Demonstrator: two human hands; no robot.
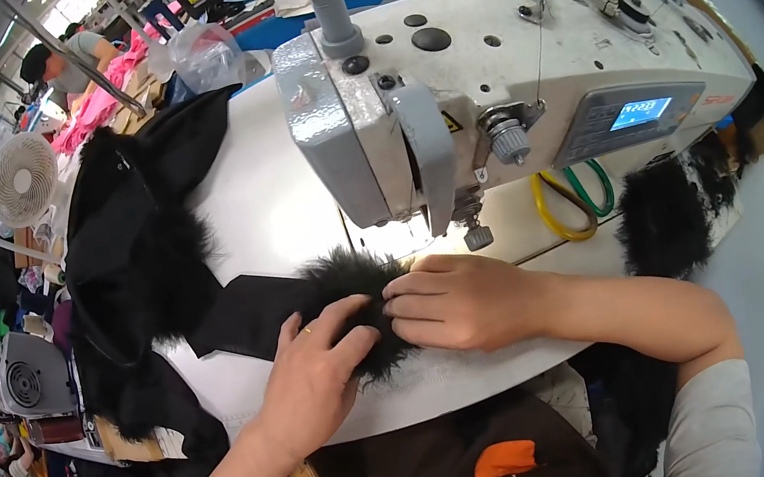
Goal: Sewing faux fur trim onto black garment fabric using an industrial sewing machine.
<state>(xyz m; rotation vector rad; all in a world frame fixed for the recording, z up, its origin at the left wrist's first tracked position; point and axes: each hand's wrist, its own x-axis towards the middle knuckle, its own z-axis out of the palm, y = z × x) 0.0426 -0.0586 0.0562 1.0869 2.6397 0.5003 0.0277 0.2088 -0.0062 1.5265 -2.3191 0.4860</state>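
Note:
A fluffy black fur piece, with smooth black fabric on its left, lies on the white sewing table in front of the sewing machine. My left hand, a ring on one finger, has its fingers bent into the fur from the near left side. At the fur's right edge, my right hand pinches it with the fingers drawn together. Both hands are just on the near side of the lit needle area. What lies under the fingertips is hidden in the pile.
A heap of black fabric and fur covers the table's left side. Yellow and green loops hang beside the machine, near another black fur piece. A fan stands farther left. Another person works at the far left.

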